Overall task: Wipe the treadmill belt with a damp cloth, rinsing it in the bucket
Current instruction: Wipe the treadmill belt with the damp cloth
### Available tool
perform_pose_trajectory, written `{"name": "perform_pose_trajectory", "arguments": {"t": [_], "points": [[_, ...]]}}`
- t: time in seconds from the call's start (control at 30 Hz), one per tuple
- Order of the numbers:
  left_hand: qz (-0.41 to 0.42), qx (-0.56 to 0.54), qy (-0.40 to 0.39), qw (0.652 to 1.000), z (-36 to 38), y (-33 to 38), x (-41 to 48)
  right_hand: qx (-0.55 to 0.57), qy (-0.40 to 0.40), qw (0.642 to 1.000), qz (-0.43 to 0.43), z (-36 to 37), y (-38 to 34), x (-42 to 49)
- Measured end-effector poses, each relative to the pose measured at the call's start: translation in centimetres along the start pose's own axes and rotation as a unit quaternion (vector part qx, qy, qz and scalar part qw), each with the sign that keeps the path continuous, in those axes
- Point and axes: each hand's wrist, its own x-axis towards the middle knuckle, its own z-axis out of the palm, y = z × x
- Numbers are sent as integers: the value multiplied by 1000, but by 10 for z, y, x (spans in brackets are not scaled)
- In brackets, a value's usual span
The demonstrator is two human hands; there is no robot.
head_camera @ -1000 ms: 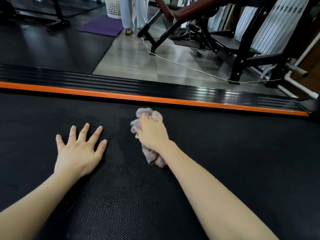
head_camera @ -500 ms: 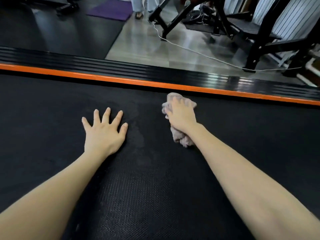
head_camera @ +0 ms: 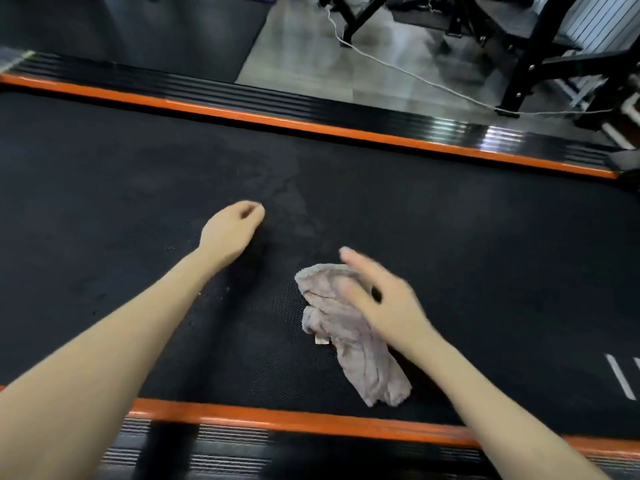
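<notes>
The black treadmill belt (head_camera: 450, 237) runs from left to right and fills most of the view. A bright orange stripe (head_camera: 311, 124) marks its far edge, and another orange stripe (head_camera: 277, 415) marks its near edge.

The cloth (head_camera: 360, 355) is a soft grey-pink rag. It lies crumpled on the belt, close to the near edge and a little right of the middle. Its lower end almost reaches the near orange stripe.

The right hand (head_camera: 391, 306) is over the top part of the cloth. Its fingers (head_camera: 349, 258) are straight and spread apart, not wrapped round the cloth. The hand is blurry, so I cannot tell if it touches the cloth or is just above it.

The left hand (head_camera: 232, 230) is out over the middle of the belt, well apart from the cloth. Its fingers are curled in like a loose fist, and it holds nothing that I can see.

A faint grey smear (head_camera: 294, 202) shows on the belt just past the left hand. Two short white lines (head_camera: 620, 375) sit on the belt by the right edge.

Past the far edge there is a shiny grey floor (head_camera: 298, 53) with a thin white cord (head_camera: 415, 76) lying across it. A black metal frame (head_camera: 526, 53) stands on it.
</notes>
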Motion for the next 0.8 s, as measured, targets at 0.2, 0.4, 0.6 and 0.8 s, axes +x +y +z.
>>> {"name": "perform_pose_trajectory", "arguments": {"t": [0.2,0.4,0.6,0.8], "points": [[88,49,-56,993,-2,26,-77,-311,-41,922,225,-20,4,-26],[233,115,-120,958,18,53,-90,-193,-43,949,244,-8,17,-67],[208,36,-86,974,9,80,-77,-108,86,978,157,-45,-18,-27],[121,-75,-19,990,-38,84,-54,-269,126,954,-45,-79,-106,9]]}}
